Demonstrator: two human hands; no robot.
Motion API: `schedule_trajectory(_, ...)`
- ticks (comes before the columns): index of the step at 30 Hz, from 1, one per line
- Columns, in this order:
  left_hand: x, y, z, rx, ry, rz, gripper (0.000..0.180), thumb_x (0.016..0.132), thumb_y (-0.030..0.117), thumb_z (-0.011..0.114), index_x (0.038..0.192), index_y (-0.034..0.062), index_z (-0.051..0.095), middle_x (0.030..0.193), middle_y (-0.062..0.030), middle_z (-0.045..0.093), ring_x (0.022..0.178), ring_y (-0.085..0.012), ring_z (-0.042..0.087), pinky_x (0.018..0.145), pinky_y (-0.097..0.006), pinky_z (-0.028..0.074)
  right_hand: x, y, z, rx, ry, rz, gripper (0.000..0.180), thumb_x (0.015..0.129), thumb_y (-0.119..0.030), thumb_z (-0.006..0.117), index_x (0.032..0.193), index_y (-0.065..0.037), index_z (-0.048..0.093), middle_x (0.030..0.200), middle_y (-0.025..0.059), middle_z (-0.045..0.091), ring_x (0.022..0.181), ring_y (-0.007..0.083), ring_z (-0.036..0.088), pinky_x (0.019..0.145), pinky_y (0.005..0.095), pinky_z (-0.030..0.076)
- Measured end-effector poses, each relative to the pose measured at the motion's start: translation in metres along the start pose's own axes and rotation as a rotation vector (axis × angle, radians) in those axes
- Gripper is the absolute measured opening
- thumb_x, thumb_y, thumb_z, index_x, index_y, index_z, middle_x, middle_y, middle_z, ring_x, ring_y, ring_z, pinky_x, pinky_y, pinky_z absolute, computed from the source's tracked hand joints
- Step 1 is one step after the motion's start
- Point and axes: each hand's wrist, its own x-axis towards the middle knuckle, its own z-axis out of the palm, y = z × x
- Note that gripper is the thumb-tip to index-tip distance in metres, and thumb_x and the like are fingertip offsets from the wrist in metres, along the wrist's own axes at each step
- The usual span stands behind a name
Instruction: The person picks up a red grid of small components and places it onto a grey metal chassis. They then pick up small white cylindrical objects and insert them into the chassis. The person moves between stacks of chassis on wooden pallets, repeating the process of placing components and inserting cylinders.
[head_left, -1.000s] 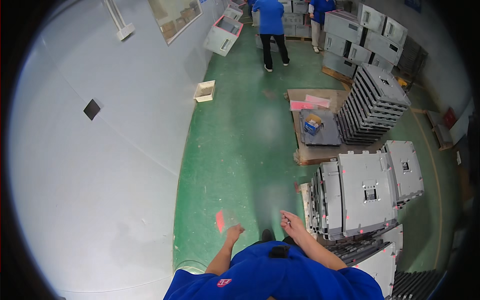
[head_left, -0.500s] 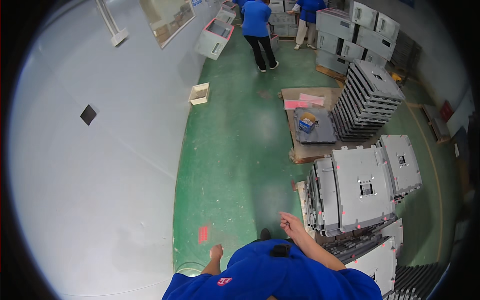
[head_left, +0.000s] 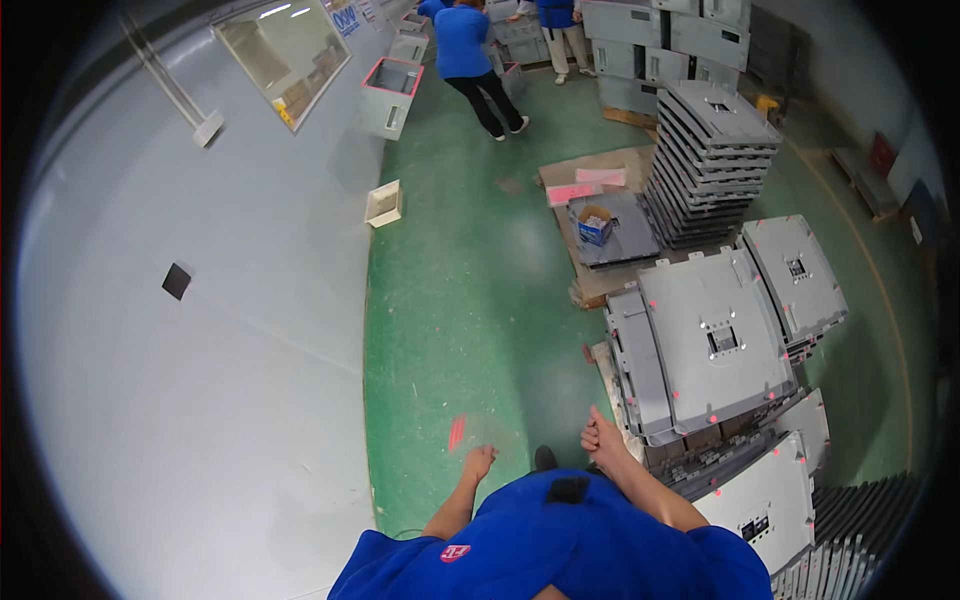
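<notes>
My left hand hangs over the green floor in front of my body, its fingers loosely curled, with nothing visible in it. My right hand is raised near the left edge of a stack of grey panels, apart from it. Its fingers are curled in with the thumb side up, and no object shows in them. The top panel of that stack has a dark cutout at its middle and pink dots along its edges.
A taller stack of grey panels rises farther off, beside an open blue box on a low panel. A cream tray lies against the left wall. Ahead, a person in blue stands near grey cabinets. More panels lean at lower right.
My view has turned and moved forward, so the stacks sit lower and nearer. My left hand has come up and right in the picture; the fingers of my right hand are more curled.
</notes>
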Motion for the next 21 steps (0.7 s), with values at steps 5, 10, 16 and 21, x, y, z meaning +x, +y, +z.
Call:
schedule_trajectory(5,0.009,0.033,0.012,0.034,-0.04,0.074,0.045,0.08,0.037,0.031,0.08,0.0054,0.063,0.065,-0.0128,0.06,0.064,-0.0242,0.059,0.064,-0.034,0.044,-0.02,-0.011,-0.018,-0.133,0.071,-0.157,0.03,0.077,-0.026,0.058,0.063,-0.009,0.039,0.049,-0.0014,0.03,0.037,0.0077,0.028,0.033,0.0214,0.021)
schedule_trajectory(10,-0.001,0.002,0.011,0.198,-0.155,-0.026,0.043,0.079,0.036,0.034,0.076,0.0053,0.063,0.061,-0.0124,0.059,0.06,-0.0237,0.059,0.062,-0.033,0.045,-0.024,-0.02,-0.049,0.054,0.1,-0.164,0.028,0.08,-0.027,0.054,0.063,-0.01,0.039,0.05,-0.003,0.028,0.039,0.0073,0.026,0.035,0.021,0.021)
schedule_trajectory(16,-0.014,0.0,0.006,0.199,-0.258,-0.33,0.044,0.081,0.035,0.033,0.073,0.0047,0.063,0.062,-0.0094,0.06,0.056,-0.0196,0.058,0.054,-0.031,0.046,-0.034,-0.026,-0.091,0.2,0.11,-0.135,0.026,0.082,-0.029,0.051,0.069,-0.01,0.04,0.053,-0.0037,0.029,0.041,0.0064,0.027,0.036,0.0205,0.022)
schedule_trajectory(21,-0.02,0.025,0.006,0.232,-0.32,-0.22,0.046,0.081,0.035,0.032,0.069,0.0037,0.063,0.062,-0.0092,0.061,0.055,-0.0195,0.059,0.054,-0.03,0.047,-0.038,-0.026,-0.094,0.172,0.097,-0.115,0.021,0.082,-0.026,0.051,0.074,-0.008,0.044,0.054,-0.003,0.034,0.041,0.0061,0.029,0.037,0.0202,0.024)
